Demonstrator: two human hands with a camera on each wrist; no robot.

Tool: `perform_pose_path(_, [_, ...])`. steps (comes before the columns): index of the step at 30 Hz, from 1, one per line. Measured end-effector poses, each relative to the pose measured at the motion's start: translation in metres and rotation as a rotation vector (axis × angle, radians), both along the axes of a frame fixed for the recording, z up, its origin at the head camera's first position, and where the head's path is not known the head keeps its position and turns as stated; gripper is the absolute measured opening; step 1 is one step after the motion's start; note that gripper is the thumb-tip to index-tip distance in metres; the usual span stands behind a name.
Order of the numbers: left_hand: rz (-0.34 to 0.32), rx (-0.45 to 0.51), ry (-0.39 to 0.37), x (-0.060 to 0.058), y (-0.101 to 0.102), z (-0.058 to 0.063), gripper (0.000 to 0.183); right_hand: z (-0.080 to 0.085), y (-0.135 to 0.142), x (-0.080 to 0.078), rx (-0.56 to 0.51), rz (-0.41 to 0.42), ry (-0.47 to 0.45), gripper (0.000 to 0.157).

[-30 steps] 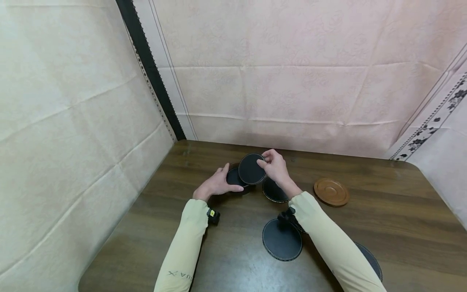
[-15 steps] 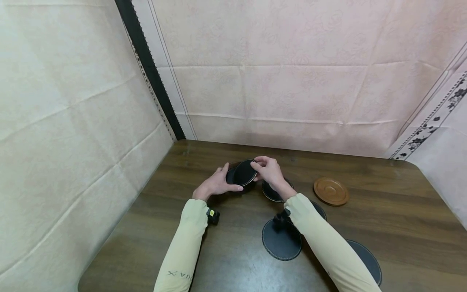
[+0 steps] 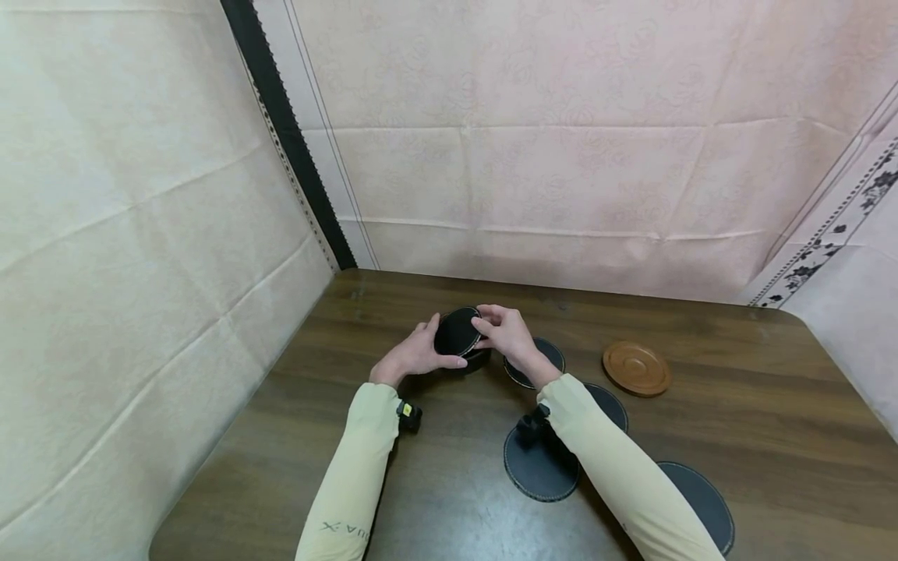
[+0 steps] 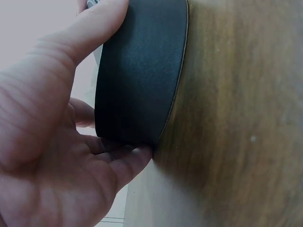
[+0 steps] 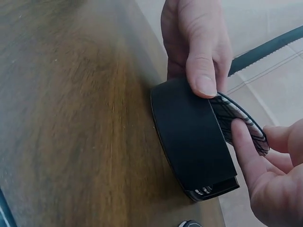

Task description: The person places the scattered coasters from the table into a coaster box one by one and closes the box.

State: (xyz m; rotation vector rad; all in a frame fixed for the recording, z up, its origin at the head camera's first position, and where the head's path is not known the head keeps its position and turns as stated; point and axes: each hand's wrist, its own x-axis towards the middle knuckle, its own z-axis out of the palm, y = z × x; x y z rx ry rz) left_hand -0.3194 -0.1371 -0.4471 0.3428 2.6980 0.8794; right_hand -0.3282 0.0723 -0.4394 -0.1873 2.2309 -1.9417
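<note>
My left hand [image 3: 415, 354] grips a black, low, round coaster holder [image 4: 139, 71] standing on the table, thumb on the near side and fingers round the far side. My right hand [image 3: 510, 336] pinches a round black coaster [image 3: 456, 331] by its right edge. The coaster lies tilted over the holder's open top, its left part within the rim. In the right wrist view, the coaster's underside has a checked pattern, and a cutout shows in the wall of the holder [image 5: 189, 132].
Several more black stitched coasters lie on the wooden table [image 3: 449, 483]: one coaster [image 3: 550, 357] by the right wrist, another [image 3: 542, 471] nearer, one [image 3: 701, 499] at lower right. A brown round wooden disc [image 3: 637, 368] lies to the right. Cloth-covered walls stand behind and left.
My right hand has moved left and down, bringing the coaster from above the holder onto its open top. The left hand has stayed in place on the holder.
</note>
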Motion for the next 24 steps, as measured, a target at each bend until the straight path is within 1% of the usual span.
perform_pose_path(2, [0.003,-0.01,0.011,0.0,0.0,0.0,0.123,-0.001,-0.001,0.0,-0.004,0.0,0.008,0.046])
perform_pose_path(4, [0.007,-0.011,0.015,0.001,0.0,0.0,0.123,-0.002,0.0,0.0,0.019,-0.01,0.016,0.045])
perform_pose_path(6, [0.007,-0.013,0.016,0.001,0.0,0.0,0.123,-0.003,0.002,-0.001,0.086,-0.024,0.037,0.044])
perform_pose_path(10, [0.01,-0.02,0.0,0.002,0.0,0.0,0.123,-0.002,0.007,-0.001,0.288,-0.044,0.084,0.041])
perform_pose_path(13, [0.014,-0.03,-0.007,0.002,0.001,0.0,0.123,-0.001,0.012,0.0,0.364,-0.037,0.088,0.041])
perform_pose_path(18, [0.025,-0.034,-0.014,0.002,0.002,0.0,0.124,0.004,0.021,0.003,0.32,-0.02,0.057,0.033])
perform_pose_path(20, [0.028,-0.032,-0.016,0.002,0.002,0.0,0.124,0.005,0.025,0.004,0.302,-0.011,0.065,0.03])
perform_pose_path(24, [0.03,-0.037,-0.017,0.002,0.002,-0.001,0.125,0.008,0.034,0.008,0.303,0.017,0.098,0.028])
